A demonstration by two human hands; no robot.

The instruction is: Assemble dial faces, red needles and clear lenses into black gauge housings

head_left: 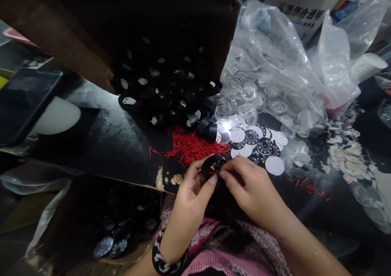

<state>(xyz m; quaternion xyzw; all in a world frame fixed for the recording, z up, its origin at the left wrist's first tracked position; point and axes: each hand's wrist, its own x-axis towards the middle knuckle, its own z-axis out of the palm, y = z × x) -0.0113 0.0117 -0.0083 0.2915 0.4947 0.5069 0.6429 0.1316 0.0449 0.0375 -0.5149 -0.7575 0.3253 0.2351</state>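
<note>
My left hand [193, 188] is closed round a small black round gauge housing [209, 164], with a printed black dial showing on its face. A thin red pointer [213, 172] lies across that dial. Thumb and forefinger of my right hand [249, 182] are pinched together at the housing's right edge, and what lies between them is hidden. Just beyond my hands spreads a pile of red pointers [195, 145]. Round black and white dial discs [264, 145] lie to its right.
Black housings spill from a dark cardboard box [100, 64]. Clear round covers [244, 92] and a plastic bag [275, 43] fill the back right. Pale metal plates [345, 153] and a few red pointers [308, 185] lie at right. Finished-looking gauges [104, 246] sit below the table.
</note>
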